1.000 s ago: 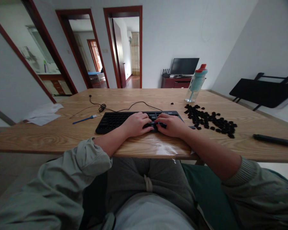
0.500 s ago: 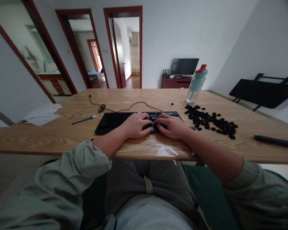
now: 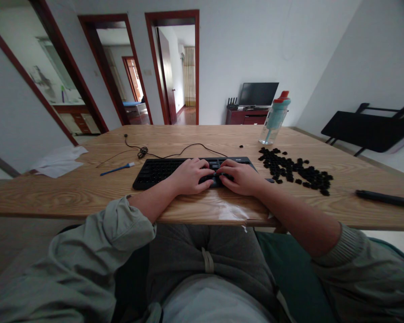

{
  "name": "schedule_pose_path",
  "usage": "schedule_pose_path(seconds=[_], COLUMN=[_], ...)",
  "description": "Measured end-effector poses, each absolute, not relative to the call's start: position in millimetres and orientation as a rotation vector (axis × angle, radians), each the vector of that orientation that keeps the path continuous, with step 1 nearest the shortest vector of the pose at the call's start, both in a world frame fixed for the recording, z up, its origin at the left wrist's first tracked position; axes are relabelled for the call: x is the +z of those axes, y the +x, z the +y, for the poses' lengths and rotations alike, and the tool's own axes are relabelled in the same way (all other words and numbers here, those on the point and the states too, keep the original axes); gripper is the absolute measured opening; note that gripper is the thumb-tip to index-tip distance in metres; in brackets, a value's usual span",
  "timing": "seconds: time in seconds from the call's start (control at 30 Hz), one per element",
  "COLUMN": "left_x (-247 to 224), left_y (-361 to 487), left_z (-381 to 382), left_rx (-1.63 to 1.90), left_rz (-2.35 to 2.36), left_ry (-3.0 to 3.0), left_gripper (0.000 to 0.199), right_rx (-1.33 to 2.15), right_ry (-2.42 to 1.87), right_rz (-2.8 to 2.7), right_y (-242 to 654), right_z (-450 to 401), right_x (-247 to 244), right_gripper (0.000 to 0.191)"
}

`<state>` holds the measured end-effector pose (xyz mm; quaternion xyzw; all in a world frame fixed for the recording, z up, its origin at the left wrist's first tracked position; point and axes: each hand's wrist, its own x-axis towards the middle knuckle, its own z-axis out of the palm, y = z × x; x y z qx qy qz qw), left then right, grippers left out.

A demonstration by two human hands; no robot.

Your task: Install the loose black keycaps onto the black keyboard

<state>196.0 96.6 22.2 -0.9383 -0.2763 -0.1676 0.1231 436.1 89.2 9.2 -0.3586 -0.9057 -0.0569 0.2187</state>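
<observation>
A black keyboard (image 3: 158, 172) lies on the wooden table, its cable running behind it to the left. Over the keyboard's middle is my left hand (image 3: 193, 176), fingers curved, with the thumb and fingertips near the keys. My right hand (image 3: 239, 177) rests over the right part, its fingertips close to those of my left hand. Both hands seem to be at something small between the fingertips, too small to make out. Many black keycaps or similar small pieces (image 3: 276, 163) lie in a loose heap right of the keyboard.
A water bottle (image 3: 274, 119) stands behind the black pieces. A blue brush (image 3: 116, 169) and white tissue (image 3: 60, 160) lie at the left. At the right edge is a black stick-like object (image 3: 387, 198). The table's (image 3: 202, 213) front edge is close to my lap.
</observation>
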Motion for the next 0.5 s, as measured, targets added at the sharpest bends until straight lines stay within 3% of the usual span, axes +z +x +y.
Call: schedule_pose_path(seconds=[0.13,0.33,0.5], left_x=[27,45,66], left_y=[196,217,236], left_z=[96,15,-57], left_rx=[-0.515,-0.992,-0.857], left_rz=[-0.817,-0.358,0.028], left_ry=[-2.765,-2.792,-2.846], left_gripper=[0.036,0.046,0.037], right_rx=[-0.156,-0.061,-0.093], right_ry=[-0.976,-0.889,-1.229], right_rz=[-2.526,-2.308,-2.339], right_y=[435,461,541], right_z=[85,46,46], right_x=[15,45,39], right_gripper=[0.031,0.029,0.022])
